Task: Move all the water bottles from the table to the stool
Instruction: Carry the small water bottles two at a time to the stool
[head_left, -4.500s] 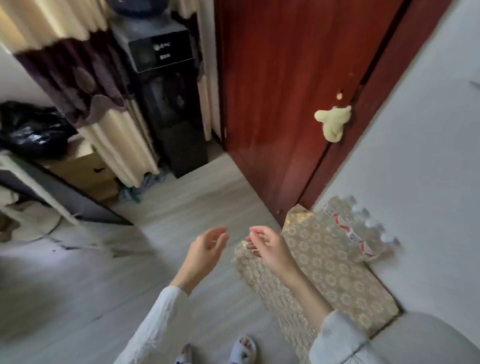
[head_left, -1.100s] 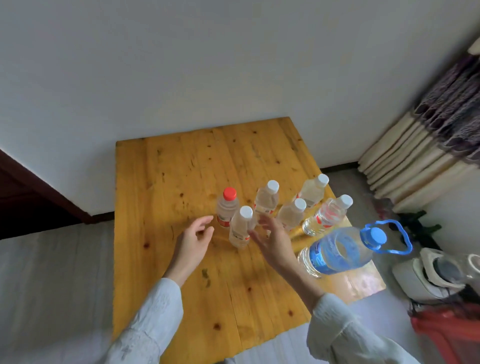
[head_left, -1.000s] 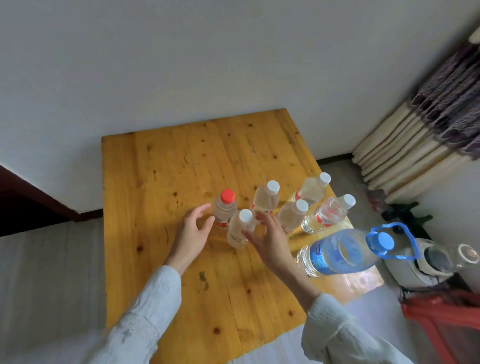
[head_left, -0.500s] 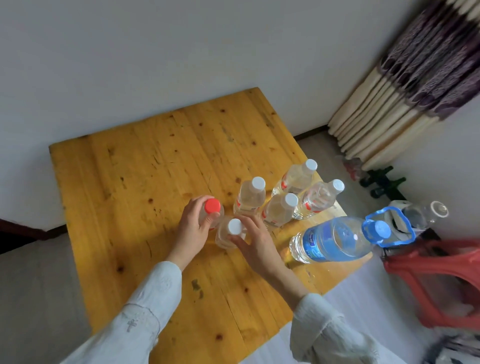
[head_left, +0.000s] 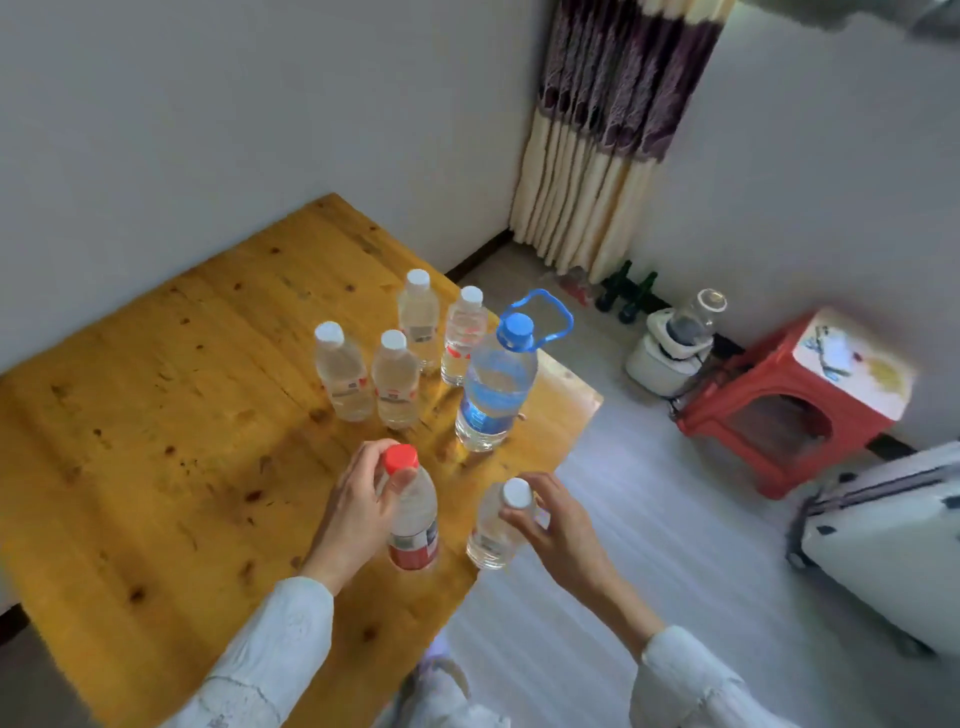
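Both hands now have a bottle each, lifted out of the cluster toward the table's near right edge: left hand (head_left: 358, 512) curled round the neck of the red-capped bottle (head_left: 413, 514), right hand (head_left: 558, 525) pinching the white-capped bottle (head_left: 498, 525) at its top. Five remain on the table (head_left: 156, 415) by its right edge: four small bottles (head_left: 395, 379) and the big blue-capped jug (head_left: 496, 382). Red stool (head_left: 789, 410) stands well apart on the floor, far right; carry looks next.

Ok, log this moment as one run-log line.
left hand: grips red-cap bottle | right hand: grips white-cap bottle | table: five bottles left | stool: no bottles
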